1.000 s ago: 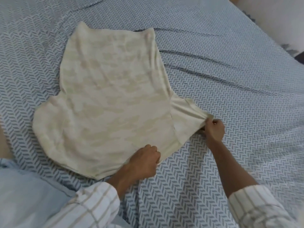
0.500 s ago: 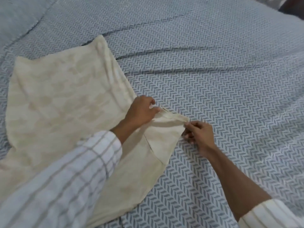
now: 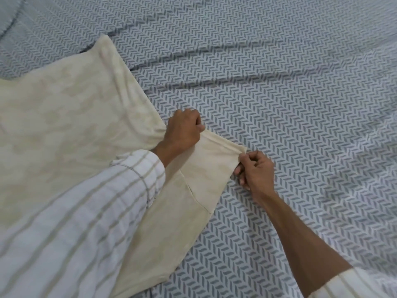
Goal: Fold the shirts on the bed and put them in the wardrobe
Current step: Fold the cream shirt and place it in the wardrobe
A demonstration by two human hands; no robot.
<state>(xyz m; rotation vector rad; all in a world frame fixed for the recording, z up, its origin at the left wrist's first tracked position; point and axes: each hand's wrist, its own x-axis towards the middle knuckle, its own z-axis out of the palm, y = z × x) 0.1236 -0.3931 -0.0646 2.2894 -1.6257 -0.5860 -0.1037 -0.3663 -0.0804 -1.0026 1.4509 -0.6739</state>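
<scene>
Your shirt [image 3: 71,117] lies spread flat on the bed [image 3: 290,93], a soft cream knit with a faint, blotchy tone-on-tone pattern, its body a broad panel that narrows to a rounded corner at the far end and runs out of view past the near and left edges. The short sleeve [image 3: 211,155] sticks out from the shirt's right side as a blunt wedge, joined to the body by a curved seam, and its hemmed cuff is stretched into a straight, taut band between your two hands. Your left hand [image 3: 182,132] sits at the far end of that cuff, right where the sleeve meets the shirt's side edge, fingers curled tight with the cloth pinched between thumb and forefinger; small gathers fan out from the grip into the shirt's body. Your right hand [image 3: 256,168] is at the cuff's outer corner, thumb and fingertips clamped on the hem, the other fingers folded under against the bedding. The bed cover around the shirt is a thin woven sheet printed with a grey-on-white herringbone of small slanted dashes, creased into long shallow ridges beyond the shirt's far edge. Your striped white sleeve [image 3: 71,229], a crisp cotton weave with beige bars, crosses over the shirt's near half.
</scene>
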